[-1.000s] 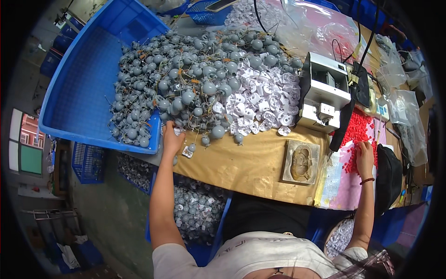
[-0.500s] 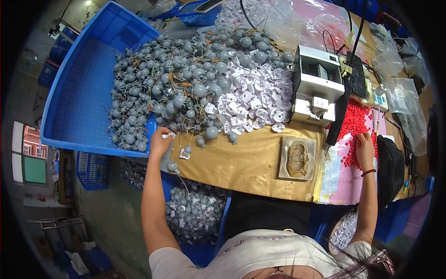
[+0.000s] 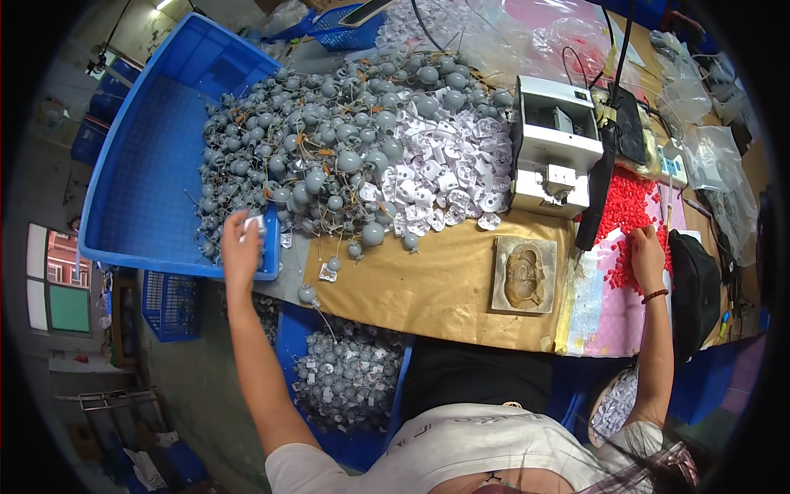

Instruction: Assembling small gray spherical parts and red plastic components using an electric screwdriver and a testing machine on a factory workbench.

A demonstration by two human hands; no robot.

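My left hand (image 3: 239, 247) is over the near end of the big blue crate (image 3: 136, 185), its fingers closed on a small white plastic piece (image 3: 257, 222). Right of it spreads a heap of grey round bulb-like parts with thin wires (image 3: 309, 136). Over on the right, my right hand (image 3: 648, 253) is down among small red pieces (image 3: 623, 206). Its fingers are drawn together at the tips, and what they pinch is hidden. Two loose grey parts lie near the table's front left edge, one (image 3: 332, 263) attached to a white piece.
White plastic parts (image 3: 453, 160) are piled beside the grey heap. A white bench machine (image 3: 555, 148) stands right of them, with a square moulded block (image 3: 524, 275) in front. A black bag (image 3: 693, 288) lies at the right. Below the table edge is a blue bin of finished-looking grey parts (image 3: 346, 375).
My left hand has moved left with the white plastic piece, from the table's edge to over the blue crate. My right hand has stayed at the red pieces.
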